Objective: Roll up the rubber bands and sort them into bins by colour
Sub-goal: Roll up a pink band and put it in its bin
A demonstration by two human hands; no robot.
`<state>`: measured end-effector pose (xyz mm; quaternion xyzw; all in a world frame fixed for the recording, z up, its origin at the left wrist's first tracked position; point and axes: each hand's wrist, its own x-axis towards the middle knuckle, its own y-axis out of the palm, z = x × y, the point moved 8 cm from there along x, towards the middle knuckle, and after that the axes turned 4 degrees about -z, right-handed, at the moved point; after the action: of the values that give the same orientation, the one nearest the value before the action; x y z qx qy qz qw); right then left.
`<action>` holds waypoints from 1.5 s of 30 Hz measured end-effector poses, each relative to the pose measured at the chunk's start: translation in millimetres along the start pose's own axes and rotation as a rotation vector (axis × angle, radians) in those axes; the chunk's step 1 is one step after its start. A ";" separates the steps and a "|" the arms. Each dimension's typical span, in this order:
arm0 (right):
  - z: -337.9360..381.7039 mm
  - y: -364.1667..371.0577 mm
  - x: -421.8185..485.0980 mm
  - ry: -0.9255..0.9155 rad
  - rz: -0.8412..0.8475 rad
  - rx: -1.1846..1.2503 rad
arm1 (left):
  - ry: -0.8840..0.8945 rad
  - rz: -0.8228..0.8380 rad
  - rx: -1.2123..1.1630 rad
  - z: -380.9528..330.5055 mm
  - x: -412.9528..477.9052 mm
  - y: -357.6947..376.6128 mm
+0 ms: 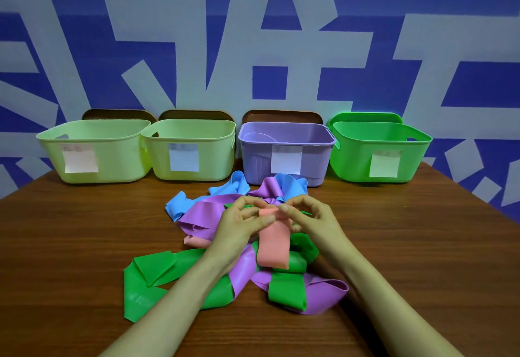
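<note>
Fingers of left hand and right hand curl inward, pinching the turned-over top end of the pink band from 9 and 3 o'clock. Its loose tail runs toward 6 o'clock, lying over the pile of green, purple and blue bands on the wooden surface. At 12 o'clock of the pile, four labelled bins stand in a row: pale green bin, second pale green bin, purple bin, bright green bin.
</note>
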<state>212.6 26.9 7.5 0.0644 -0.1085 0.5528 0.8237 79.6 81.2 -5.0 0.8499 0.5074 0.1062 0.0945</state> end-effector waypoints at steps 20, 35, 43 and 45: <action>-1.3 -1.8 1.5 -0.017 0.042 -0.003 | -0.039 -0.008 -0.027 5.3 1.2 1.6; -11.7 3.0 0.0 0.105 0.059 -0.010 | 0.025 -0.002 0.028 0.8 1.2 -2.9; -11.1 -2.4 2.0 0.089 0.019 0.066 | -0.035 -0.007 -0.010 7.8 3.0 -0.3; -7.6 -1.8 0.8 0.055 0.030 0.058 | -0.029 -0.040 0.006 7.8 4.2 -4.1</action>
<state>215.4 28.6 0.4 0.0713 -0.0709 0.5696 0.8157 80.3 86.4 -13.2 0.8412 0.5232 0.0905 0.1017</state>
